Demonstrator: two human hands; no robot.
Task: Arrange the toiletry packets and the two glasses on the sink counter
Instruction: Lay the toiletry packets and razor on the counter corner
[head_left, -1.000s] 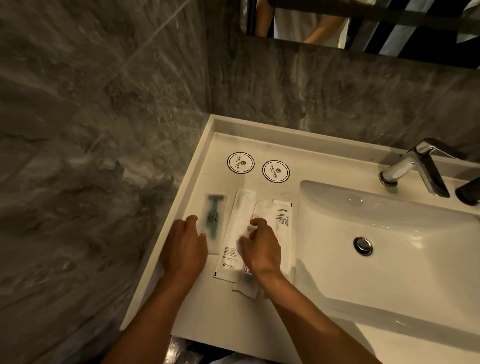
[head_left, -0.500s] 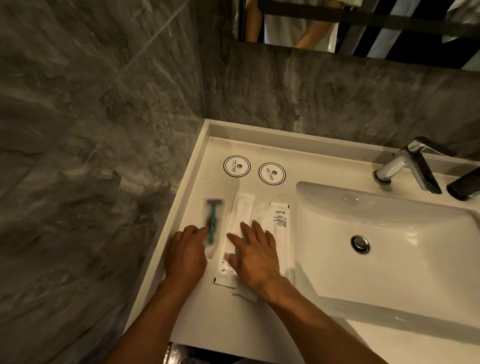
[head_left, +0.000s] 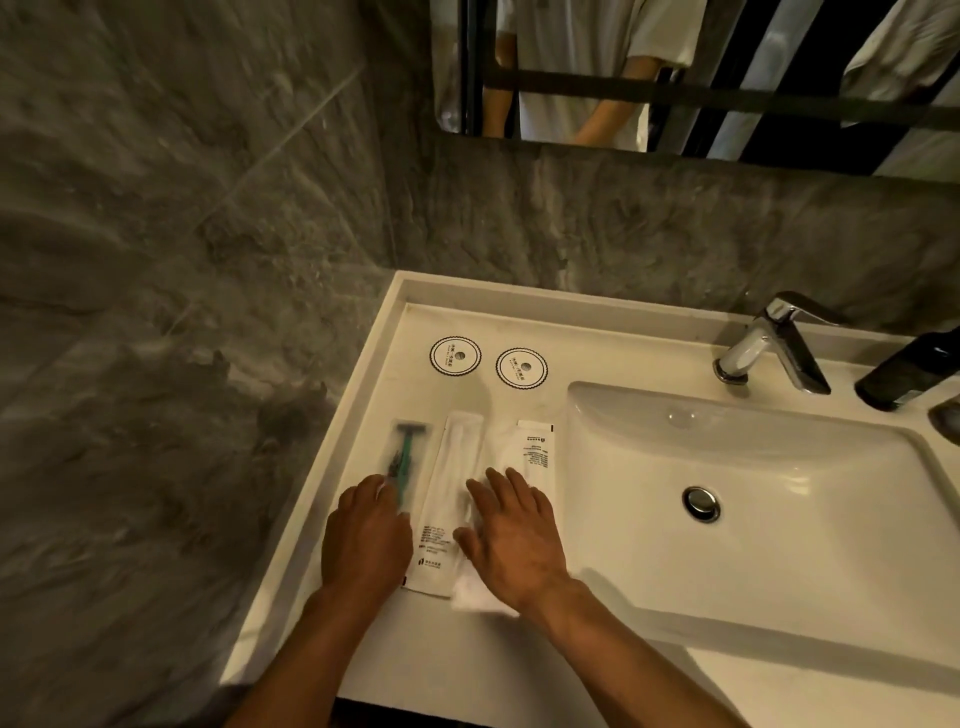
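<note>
Three toiletry packets lie side by side on the white sink counter (head_left: 426, 670), left of the basin. A clear razor packet (head_left: 406, 448) with a green razor is leftmost. My left hand (head_left: 363, 540) rests on its near end, fingers curled over it. A long white packet (head_left: 448, 488) lies in the middle. A white printed packet (head_left: 535, 447) lies on the right, and my right hand (head_left: 511, 540) presses flat on it with fingers spread. Two round paper coasters (head_left: 455, 355) sit behind the packets. No glasses are in view.
The white basin (head_left: 753, 519) with its drain fills the right side. A chrome faucet (head_left: 769, 343) and a dark bottle (head_left: 914, 371) stand at the back right. Grey marble walls close the left and back. A mirror (head_left: 675, 78) above shows a person in a white shirt.
My right hand went from pinching the packets to lying flat on them with fingers spread. My left hand slid right onto the razor packet's near end. The view shifted slightly.
</note>
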